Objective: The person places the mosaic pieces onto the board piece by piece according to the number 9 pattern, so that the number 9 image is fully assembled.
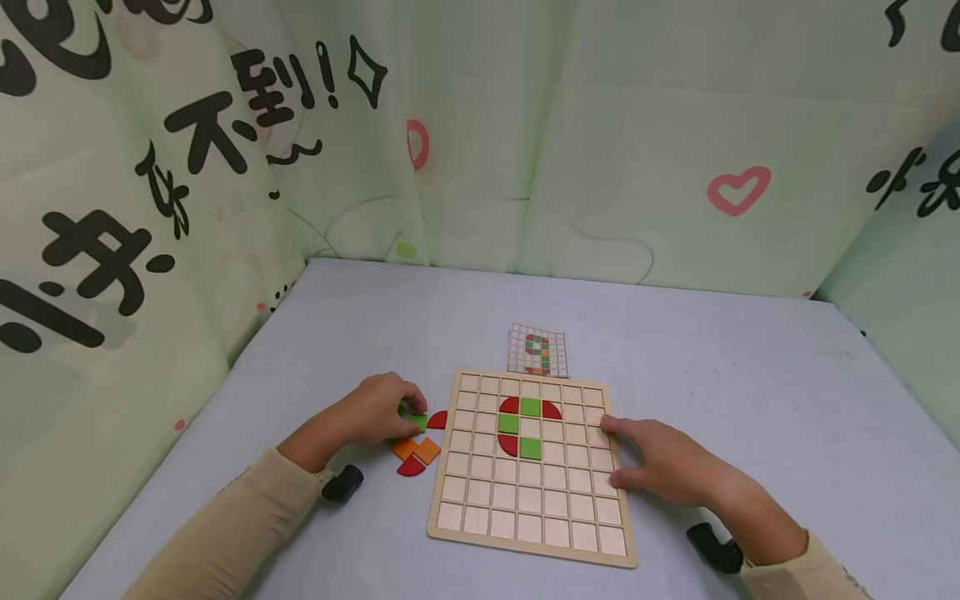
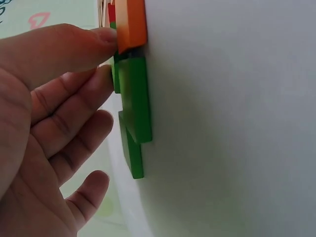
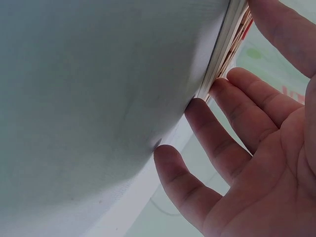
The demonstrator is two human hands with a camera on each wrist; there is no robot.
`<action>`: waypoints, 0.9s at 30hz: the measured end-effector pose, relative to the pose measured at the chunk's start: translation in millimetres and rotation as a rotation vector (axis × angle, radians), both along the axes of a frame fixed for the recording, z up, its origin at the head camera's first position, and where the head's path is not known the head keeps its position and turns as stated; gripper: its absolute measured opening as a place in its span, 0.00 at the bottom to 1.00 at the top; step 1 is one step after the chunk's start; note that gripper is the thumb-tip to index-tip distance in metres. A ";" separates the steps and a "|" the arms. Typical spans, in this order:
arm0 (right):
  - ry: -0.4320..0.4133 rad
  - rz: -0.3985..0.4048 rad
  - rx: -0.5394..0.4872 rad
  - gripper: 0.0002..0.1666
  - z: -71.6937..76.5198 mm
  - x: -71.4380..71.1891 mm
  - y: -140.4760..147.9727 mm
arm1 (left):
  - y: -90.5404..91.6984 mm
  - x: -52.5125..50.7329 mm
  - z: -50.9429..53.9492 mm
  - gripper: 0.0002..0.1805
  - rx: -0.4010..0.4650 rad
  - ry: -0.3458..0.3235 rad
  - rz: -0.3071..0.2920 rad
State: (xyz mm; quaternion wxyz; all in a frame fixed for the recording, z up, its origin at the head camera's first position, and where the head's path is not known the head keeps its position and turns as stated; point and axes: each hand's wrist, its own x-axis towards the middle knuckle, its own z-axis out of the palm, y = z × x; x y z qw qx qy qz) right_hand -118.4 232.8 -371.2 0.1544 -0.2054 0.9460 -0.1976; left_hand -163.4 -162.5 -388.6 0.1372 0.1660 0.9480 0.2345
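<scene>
Six pieces lay on the wooden board (image 1: 529,472), seen from the head: three red quarter-rounds (image 1: 551,410) and three green squares (image 1: 531,448). One printed card (image 1: 537,350) lay beyond. To the board's left I counted two loose red pieces (image 1: 411,467) and two orange squares (image 1: 427,451), near the left hand (image 1: 378,412), which pinched one green tile (image 1: 417,422). The right hand (image 1: 663,458) touched the board's right edge. The left wrist view showed two more green pieces (image 2: 136,101) below one orange square. In the right wrist view, five digits were spread, some fingertips against the board.
</scene>
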 end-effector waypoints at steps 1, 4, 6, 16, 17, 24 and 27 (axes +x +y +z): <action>-0.003 -0.003 0.000 0.45 0.2 0.2 -0.1 | -0.1 0.1 0.9 0.08 -0.004 0.004 0.001; -0.010 -0.010 -0.001 0.45 0.4 0.4 -0.2 | -0.2 0.7 4.7 0.07 -0.006 0.016 -0.002; -0.012 -0.012 -0.003 0.45 0.3 0.6 -0.1 | 0.5 1.1 8.0 0.07 0.004 0.017 0.000; -0.027 -0.019 -0.008 0.45 -2.5 1.0 -1.0 | 12.6 1.1 14.4 0.07 0.048 0.069 -0.046; -0.026 -0.019 -0.007 0.45 -2.6 1.0 -1.1 | 14.4 1.1 14.5 0.07 0.053 0.074 -0.051; -0.013 -0.013 -0.002 0.45 -2.7 0.4 -0.8 | 26.6 -0.8 17.9 0.08 0.079 0.100 -0.097; -0.010 -0.010 -0.003 0.45 -2.3 0.2 -0.4 | 32.6 -1.5 20.8 0.08 0.093 0.104 -0.120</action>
